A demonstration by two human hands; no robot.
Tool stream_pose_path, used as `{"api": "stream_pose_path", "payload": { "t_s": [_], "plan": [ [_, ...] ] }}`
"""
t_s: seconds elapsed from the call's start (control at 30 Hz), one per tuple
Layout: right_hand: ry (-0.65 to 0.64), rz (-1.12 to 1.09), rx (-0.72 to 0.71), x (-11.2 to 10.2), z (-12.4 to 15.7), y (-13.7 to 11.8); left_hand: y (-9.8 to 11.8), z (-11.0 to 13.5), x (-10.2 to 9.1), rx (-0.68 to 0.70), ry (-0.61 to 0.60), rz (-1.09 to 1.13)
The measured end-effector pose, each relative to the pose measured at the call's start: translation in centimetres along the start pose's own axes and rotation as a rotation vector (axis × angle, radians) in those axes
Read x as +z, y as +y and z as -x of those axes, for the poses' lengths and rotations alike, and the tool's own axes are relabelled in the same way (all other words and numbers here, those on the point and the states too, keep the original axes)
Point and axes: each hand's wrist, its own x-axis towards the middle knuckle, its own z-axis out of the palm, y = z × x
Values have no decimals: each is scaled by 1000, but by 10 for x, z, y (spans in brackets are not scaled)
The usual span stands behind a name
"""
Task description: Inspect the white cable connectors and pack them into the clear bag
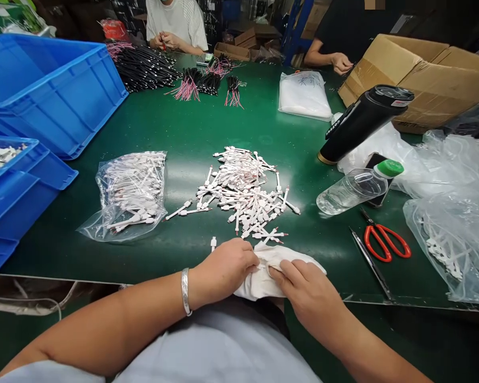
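Observation:
A white cloth (259,284) is bunched between my two hands at the near edge of the table. My left hand (226,268) is closed, pinching the cloth's left part. From the other side my right hand (309,284) grips it, thumb and fingers pressed into the folds. Whether a small part lies within the folds, I cannot tell. Just beyond the cloth spreads a loose pile of short white cables (243,186) with connector ends. One white connector (213,243) stands apart, close to my left hand. A clear bag (133,191) full of similar cables lies to the left.
Blue bins (75,101) stand at the left. At the right are red-handled scissors (387,242), tweezers (370,263), a water bottle (353,190), a black tumbler (363,125) and plastic bags (451,213). Black cables (147,66), a cardboard box (435,80) and two people are across the table.

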Motion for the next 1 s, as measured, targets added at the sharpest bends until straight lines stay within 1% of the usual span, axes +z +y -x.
{"api": "stream_pose_path", "payload": {
  "t_s": [0.1, 0.17, 0.3, 0.37, 0.43, 0.5, 0.53, 0.6, 0.67, 0.77, 0.83, 0.9, 1.0],
  "plan": [
    [-17, -43, 9, 6, -8, 0, 2, 1, -3, -1, -27, -35],
    [-28, -113, 46, 7, -7, 4, 6, 1, -5, -8, -48, -81],
    [15, -248, 229, 3, 10, 14, 14, 2, -8, -29, -87, -202],
    [30, -308, 308, 2, 19, 16, 16, 1, -10, -19, -118, -260],
    [42, -350, 356, 4, 25, 15, 16, 0, -10, 8, -146, -284],
    [68, -369, 377, 6, 27, 13, 15, -1, -11, 17, -143, -245],
    [85, -381, 381, 7, 27, 12, 15, -1, -12, 5, -127, -202],
    [121, -427, 392, 5, 24, 10, 15, 0, -17, -62, -85, -61],
    [147, -499, 413, -1, 19, 9, 17, 1, -24, -182, -79, 178],
    [138, -610, 453, -14, 11, 6, 19, 3, -37, -396, -181, 667],
    [114, -654, 472, -21, 6, 4, 18, 4, -42, -485, -224, 933],
    [98, -664, 478, -24, 3, 3, 16, 6, -44, -513, -208, 1069],
    [94, -621, 460, -22, 2, 4, 12, 13, -46, -526, -146, 1083]
  ]
}}
